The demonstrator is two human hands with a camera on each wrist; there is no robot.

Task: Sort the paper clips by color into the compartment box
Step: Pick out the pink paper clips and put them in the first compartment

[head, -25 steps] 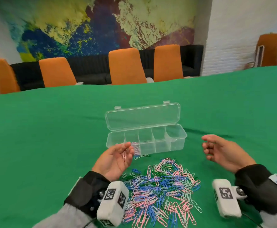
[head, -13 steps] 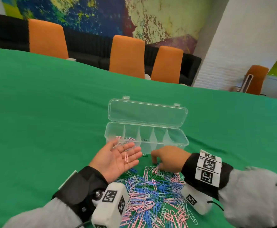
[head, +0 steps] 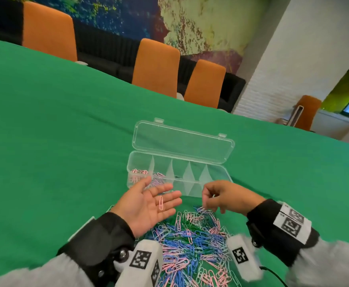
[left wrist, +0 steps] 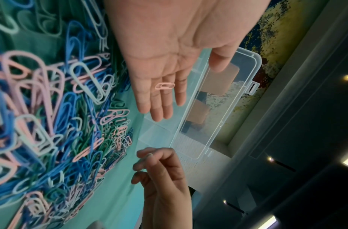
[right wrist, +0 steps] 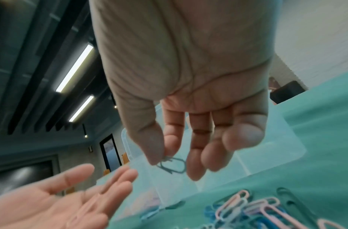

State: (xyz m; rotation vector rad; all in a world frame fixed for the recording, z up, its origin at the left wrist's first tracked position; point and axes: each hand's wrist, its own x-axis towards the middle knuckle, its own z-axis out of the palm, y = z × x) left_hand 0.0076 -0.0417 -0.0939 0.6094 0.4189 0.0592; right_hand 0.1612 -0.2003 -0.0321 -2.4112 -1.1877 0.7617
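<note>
Apparently a green clip (right wrist: 172, 166) hangs pinched in the right hand (right wrist: 188, 108).

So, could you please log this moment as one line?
left hand: open, pink clip on fingers | right hand: pinching green clip | box: lid open, pink clips at left end

- The compartment box (head: 221, 179) lies open, its lid (head: 183, 141) laid back on the far side, so the compartments are reachable from above and from the near side.
- The left hand (head: 146, 206), palm up, overlaps the box's near left end.
- The paper clip pile (head: 192, 245) covers the tabletop (head: 45, 141) between both wrists.
- Bare green tabletop lies left, right and beyond the box.
</note>
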